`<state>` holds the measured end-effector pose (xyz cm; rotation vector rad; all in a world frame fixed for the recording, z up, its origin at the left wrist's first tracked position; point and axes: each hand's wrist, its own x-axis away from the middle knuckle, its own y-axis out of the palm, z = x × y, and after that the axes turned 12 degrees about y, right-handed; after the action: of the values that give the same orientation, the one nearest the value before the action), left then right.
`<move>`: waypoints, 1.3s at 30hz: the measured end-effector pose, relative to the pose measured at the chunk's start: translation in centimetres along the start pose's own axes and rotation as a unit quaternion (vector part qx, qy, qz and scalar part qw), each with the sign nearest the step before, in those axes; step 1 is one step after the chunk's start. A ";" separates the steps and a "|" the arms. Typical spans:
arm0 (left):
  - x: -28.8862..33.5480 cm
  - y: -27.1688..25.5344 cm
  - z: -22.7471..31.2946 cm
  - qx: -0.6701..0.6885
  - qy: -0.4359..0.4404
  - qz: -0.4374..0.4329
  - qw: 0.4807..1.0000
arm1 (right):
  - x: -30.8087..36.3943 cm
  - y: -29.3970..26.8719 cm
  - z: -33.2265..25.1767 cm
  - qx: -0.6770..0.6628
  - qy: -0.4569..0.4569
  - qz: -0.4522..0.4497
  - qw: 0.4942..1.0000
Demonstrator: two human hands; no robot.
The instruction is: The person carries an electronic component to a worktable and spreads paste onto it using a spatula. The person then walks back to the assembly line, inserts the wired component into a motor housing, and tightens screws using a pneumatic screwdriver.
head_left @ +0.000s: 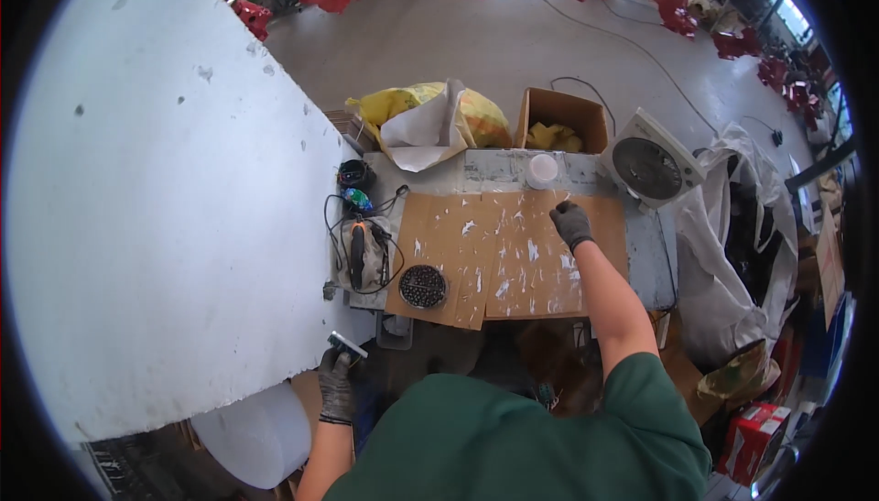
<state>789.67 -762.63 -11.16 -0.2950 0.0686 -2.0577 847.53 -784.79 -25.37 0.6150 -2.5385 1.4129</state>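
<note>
My left hand, in a dark grey glove, is low beside the white wall, left of the bench. Its fingers are closed on a small rectangular piece, dark green with a pale edge; its exact kind is too small to tell. My right hand, also gloved, is over the far right part of a cardboard sheet smeared with white streaks. Its fingers are curled closed, and whatever they may hold is hidden. Just beyond it stands a round white tub. A round dish of small dark pieces sits at the sheet's near left.
A corded tool with a black and orange handle lies at the bench's left. A box fan stands at the right, near a large white sack. Behind the bench are a yellow bag and an open carton.
</note>
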 end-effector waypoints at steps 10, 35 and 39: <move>1.3 7.2 4.8 -0.037 -0.099 0.083 0.991 | -17.3 6.1 -7.6 0.185 0.095 -0.014 0.978; -5.3 17.1 9.4 0.002 -0.112 0.052 0.992 | -22.5 3.4 5.9 -0.313 0.123 -0.129 0.933; -6.7 18.1 7.9 0.007 -0.104 0.013 0.994 | -19.3 0.7 6.0 -0.423 0.180 -0.130 0.879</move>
<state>810.18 -764.98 -7.83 -0.4951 -0.0688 -1.9894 864.90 -784.34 -35.70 0.4340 -2.3170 0.2110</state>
